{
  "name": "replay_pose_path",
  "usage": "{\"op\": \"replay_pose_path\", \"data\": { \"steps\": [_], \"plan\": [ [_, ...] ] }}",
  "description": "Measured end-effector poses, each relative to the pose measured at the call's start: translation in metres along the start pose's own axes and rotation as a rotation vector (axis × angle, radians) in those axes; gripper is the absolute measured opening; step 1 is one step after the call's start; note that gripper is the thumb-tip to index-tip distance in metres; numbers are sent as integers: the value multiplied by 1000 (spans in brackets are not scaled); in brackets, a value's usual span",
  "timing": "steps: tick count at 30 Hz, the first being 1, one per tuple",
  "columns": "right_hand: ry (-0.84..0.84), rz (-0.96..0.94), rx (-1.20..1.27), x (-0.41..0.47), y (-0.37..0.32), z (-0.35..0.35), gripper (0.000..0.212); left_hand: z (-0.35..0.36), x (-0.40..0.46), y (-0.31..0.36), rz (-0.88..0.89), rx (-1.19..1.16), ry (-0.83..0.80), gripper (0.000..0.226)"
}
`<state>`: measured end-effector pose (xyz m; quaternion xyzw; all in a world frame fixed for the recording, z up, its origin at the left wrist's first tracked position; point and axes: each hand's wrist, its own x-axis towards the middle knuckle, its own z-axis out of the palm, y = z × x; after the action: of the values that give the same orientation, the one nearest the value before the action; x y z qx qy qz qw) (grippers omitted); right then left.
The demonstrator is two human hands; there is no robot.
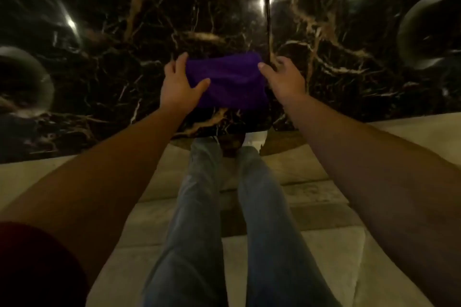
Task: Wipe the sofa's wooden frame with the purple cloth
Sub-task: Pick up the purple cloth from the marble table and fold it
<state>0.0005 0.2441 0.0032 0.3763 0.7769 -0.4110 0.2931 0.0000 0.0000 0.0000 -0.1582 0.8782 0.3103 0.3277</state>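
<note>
Two bare hands hold a folded purple cloth [225,80] by its ends above a dark marble tabletop [99,57] veined in gold and white. The left hand [178,85] grips the cloth's left end, thumb laid across the near face and fingers wrapped over the far edge. The right hand [284,77] pinches the right end, thumb tip on the top corner; its other fingers are curled behind and partly hidden. Whether the cloth touches the marble cannot be told. Nearer the camera, past the table's near edge, the person's legs in blue jeans [199,207] stand on a pale tiled floor [324,257]. Ceiling lights glint off the polished stone, and the picture is dim and slightly blurred.
</note>
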Motion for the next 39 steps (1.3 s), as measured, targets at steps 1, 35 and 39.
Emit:
{"op": "replay_pose_path", "data": {
  "steps": [1,35,39],
  "plan": [
    [34,-17,4,-3,-1,4,68,4,3,1,-97,-104,25,90],
    [76,-242,565,-210,-44,-215,23,-90,-271,266,-4,-819,-285,61],
    [156,-320,646,-264,-63,-257,23,-117,-317,303,67,-901,-262,60]
  ]
}}
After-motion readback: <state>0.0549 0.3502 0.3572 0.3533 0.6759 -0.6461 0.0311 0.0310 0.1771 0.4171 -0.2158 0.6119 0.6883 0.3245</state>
